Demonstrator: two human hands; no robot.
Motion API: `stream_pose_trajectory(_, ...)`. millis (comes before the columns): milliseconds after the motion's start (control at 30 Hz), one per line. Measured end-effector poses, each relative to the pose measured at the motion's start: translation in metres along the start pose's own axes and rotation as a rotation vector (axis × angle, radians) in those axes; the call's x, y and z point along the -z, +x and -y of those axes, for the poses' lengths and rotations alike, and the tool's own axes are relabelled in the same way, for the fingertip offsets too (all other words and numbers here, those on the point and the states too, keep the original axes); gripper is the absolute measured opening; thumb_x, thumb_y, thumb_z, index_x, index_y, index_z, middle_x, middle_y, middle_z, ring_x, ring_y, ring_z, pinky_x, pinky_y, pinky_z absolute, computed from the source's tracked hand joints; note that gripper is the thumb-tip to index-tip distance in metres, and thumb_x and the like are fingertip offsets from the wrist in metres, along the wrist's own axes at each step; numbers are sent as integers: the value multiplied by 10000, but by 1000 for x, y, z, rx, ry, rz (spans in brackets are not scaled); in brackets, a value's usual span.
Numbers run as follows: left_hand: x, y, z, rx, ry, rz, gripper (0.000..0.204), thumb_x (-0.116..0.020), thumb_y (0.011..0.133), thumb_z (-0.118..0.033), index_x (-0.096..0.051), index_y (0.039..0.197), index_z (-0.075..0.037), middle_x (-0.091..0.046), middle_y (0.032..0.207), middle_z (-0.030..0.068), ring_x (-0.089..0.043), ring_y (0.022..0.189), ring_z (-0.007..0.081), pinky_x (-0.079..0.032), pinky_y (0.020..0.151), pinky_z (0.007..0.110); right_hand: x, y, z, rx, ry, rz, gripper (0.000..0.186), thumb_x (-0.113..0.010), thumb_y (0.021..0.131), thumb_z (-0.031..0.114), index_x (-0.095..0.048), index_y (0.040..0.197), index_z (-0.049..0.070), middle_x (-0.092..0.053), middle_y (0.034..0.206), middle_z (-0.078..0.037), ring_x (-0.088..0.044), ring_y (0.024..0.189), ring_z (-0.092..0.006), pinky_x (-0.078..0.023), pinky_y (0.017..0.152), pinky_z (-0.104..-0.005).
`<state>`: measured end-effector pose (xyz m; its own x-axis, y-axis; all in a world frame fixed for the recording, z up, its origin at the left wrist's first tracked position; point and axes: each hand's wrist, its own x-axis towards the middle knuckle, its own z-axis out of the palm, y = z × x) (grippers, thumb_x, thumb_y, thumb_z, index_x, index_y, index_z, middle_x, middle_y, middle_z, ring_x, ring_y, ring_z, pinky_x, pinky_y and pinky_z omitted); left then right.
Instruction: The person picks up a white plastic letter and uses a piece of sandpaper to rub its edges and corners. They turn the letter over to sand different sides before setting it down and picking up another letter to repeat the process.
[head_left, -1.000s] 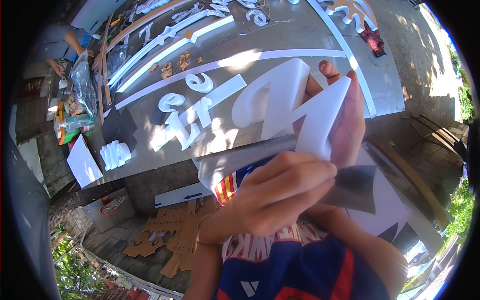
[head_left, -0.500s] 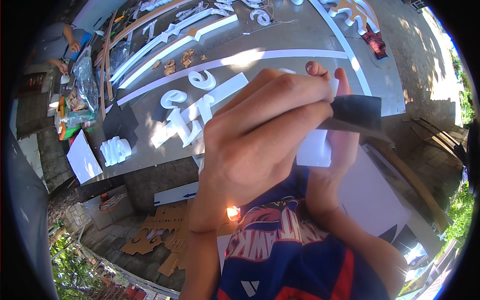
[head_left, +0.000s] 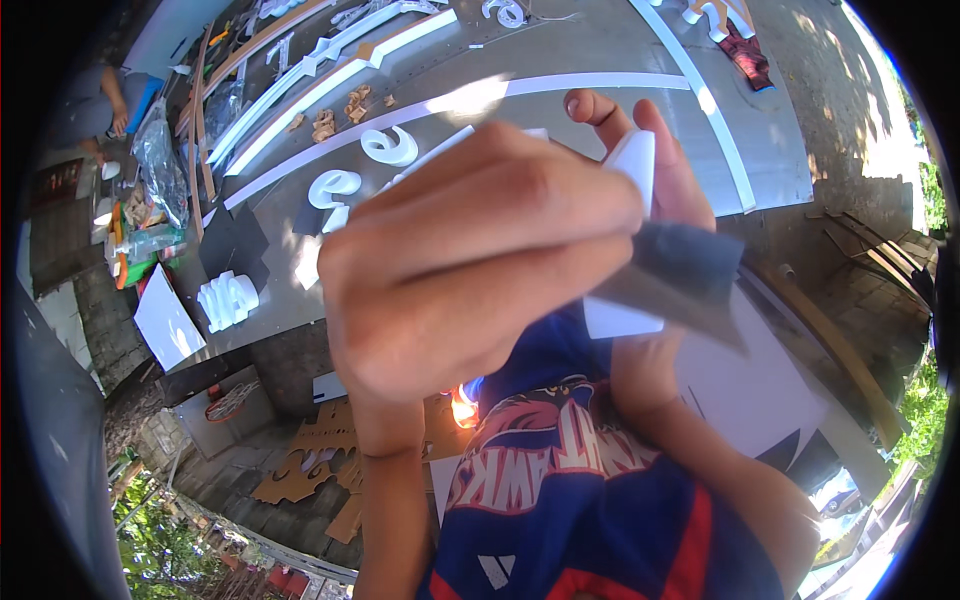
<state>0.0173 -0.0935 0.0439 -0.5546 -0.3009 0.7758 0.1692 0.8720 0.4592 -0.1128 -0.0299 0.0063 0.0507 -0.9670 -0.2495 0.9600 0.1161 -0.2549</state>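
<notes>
My left hand, large and slightly blurred, is closed in a pinch on a dark grey sheet of sandpaper. The sheet's loose end sticks out to the right of the fingers, bent and smeared by motion. Behind it my right hand holds up a white block-like piece, thumb and fingers around it. The piece's upper tip shows between the fingers; its middle is hidden by my left hand and the sandpaper, so its full shape cannot be made out.
White letter shapes lie on the grey metal table, with a ribbed white piece and dark sheets at its left. Long white strips cross the far side. Another person's arm shows at far left. Cut cardboard lies below.
My left hand has moved left and slightly down with the sandpaper, uncovering more of the white piece's upper tip. My right hand's fingers are spread further. The view has shifted a little.
</notes>
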Motion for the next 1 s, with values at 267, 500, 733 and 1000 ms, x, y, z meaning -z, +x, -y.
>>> stream_pose_trajectory(267, 3, 21, 13, -197, 80, 59, 332, -586, 483, -20, -621, 763, 155, -624, 837, 208, -611, 722, 266, -492, 582, 301, 19, -21, -13, 63, -124, 107, 342, -509, 919, 367, -502, 1090, 70, -591, 919, -63, -580, 815, -155, -466, 723, -264)
stream_pose_trajectory(500, -5, 0, 8, -123, 83, 67, 336, -585, 480, -22, -620, 764, 156, -624, 838, 209, -611, 723, 267, -493, 582, 301, 27, -12, -18, 112, -130, 61, 351, -489, 921, 373, -477, 1097, 70, -589, 943, -95, -586, 822, -177, -467, 729, -280)
stream_pose_trajectory(733, -9, 5, 2, -124, 57, 111, 341, -584, 478, -24, -618, 765, 156, -623, 839, 209, -612, 724, 268, -495, 582, 302, 24, -16, -13, 176, -147, 58, 361, -468, 923, 380, -452, 1104, 69, -588, 967, -127, -591, 829, -199, -469, 734, -296)
stream_pose_trajectory(1000, -1, 37, 13, -237, 100, 151, 346, -583, 475, -26, -616, 766, 157, -622, 841, 210, -612, 725, 269, -496, 582, 302, 19, -18, -18, 189, -135, 92, 371, -445, 925, 388, -423, 1112, 68, -586, 994, -163, -598, 837, -224, -471, 740, -315)
